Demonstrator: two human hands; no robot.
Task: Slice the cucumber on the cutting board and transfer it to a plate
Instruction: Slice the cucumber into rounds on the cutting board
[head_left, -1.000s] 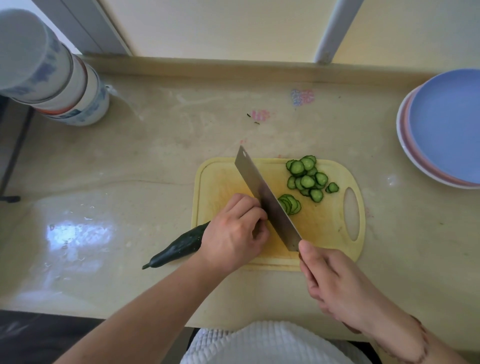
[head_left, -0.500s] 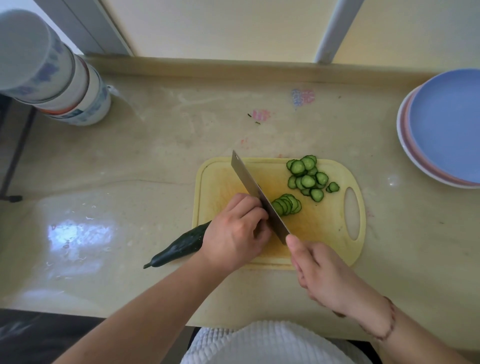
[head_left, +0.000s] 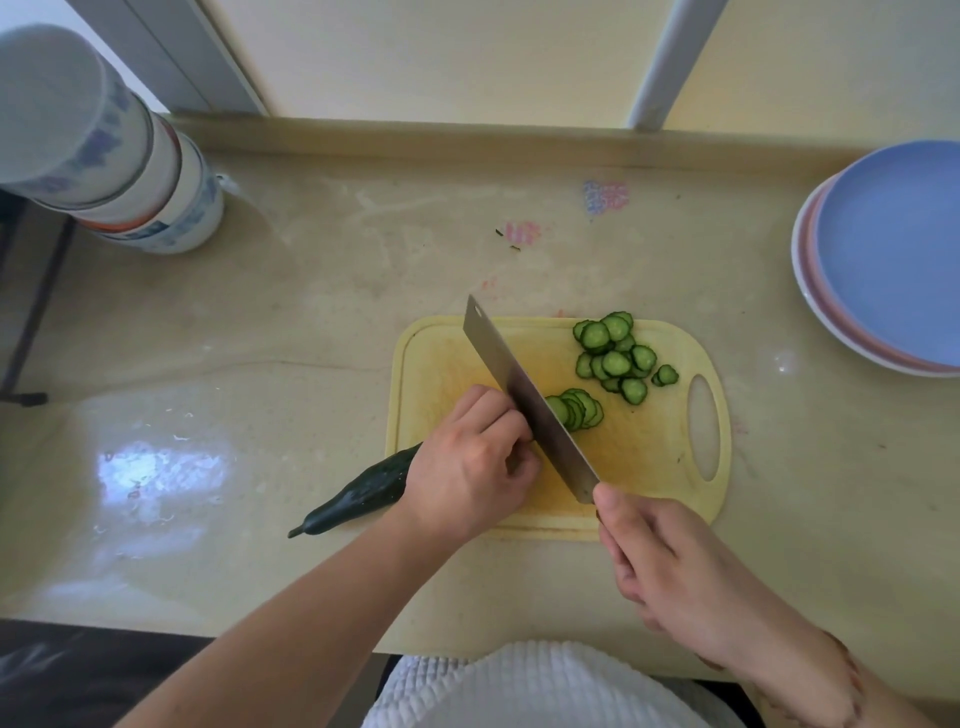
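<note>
Head view: my left hand (head_left: 467, 462) curls over the cucumber (head_left: 363, 491), whose dark uncut end overhangs the left edge of the cutting board (head_left: 649, 467) onto the surface (head_left: 311, 338); my right hand (head_left: 670, 561) holds the handle of the cleaver (head_left: 524, 400), its grip closed round it, the blade lying diagonally against the left knuckles. Fresh slices (head_left: 576, 408) lean just right of the blade; a pile of earlier slices (head_left: 618, 358) sits toward the board's far right corner. The stacked plates (head_left: 893, 260) wait at the surface's right edge. To slice well, I judge: keep fingertips tucked, let knuckles guide the blade, cut straight down.
</note>
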